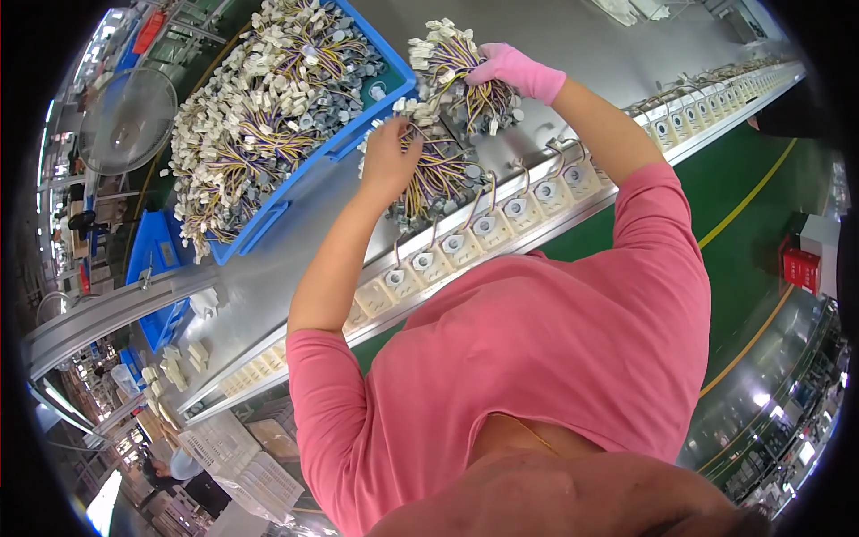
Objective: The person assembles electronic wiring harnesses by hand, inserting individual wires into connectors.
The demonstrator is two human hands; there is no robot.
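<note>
My right hand (519, 73), in a pink glove, is closed round a bundle of wire harnesses (450, 61) with white connectors and yellow and purple wires. My bare left hand (390, 163) has its fingers bent on a second bundle of wire harnesses (431, 174) lying on the metal table; its fingertips are partly hidden among the wires. Just below the bundles runs a row of cream square holders (486, 227), several carrying round white parts with wires coming off them.
A blue bin (394, 79) heaped with wire harnesses (268, 125) stands at the left, tilted across the metal table (573, 40). Beyond it are a round fan (128, 121) and another blue bin (154, 259). A rail (116, 313) crosses at lower left. Red box (799, 267) stands far right.
</note>
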